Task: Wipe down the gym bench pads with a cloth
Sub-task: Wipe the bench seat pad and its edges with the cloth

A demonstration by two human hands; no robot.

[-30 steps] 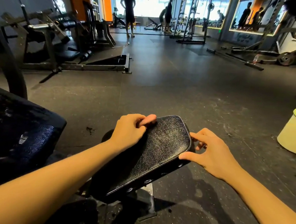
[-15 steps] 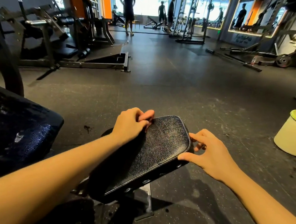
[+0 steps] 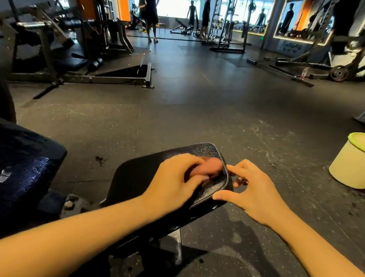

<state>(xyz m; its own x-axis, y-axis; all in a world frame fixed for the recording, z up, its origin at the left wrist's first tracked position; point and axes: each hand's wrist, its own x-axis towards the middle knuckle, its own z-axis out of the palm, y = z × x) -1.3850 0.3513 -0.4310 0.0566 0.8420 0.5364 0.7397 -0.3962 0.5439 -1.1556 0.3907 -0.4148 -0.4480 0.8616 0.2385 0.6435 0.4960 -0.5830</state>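
Left hand: knuckles up on the black pad, fingers curled and blurred over a pinkish smear.
Right hand: thumb touching the pad's right edge, fingers loosely bent beside its corner.
Bucket: cream, green rim, on the floor at right.

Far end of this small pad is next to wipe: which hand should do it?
Left. The left hand grips the pinkish cloth on the pad; the right hand only touches its edge, empty.

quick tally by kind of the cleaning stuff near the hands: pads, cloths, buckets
dark cracked-vinyl bench pads: 2
blurred pinkish cloth: 1
cream plastic bucket with a green rim: 1
total: 4
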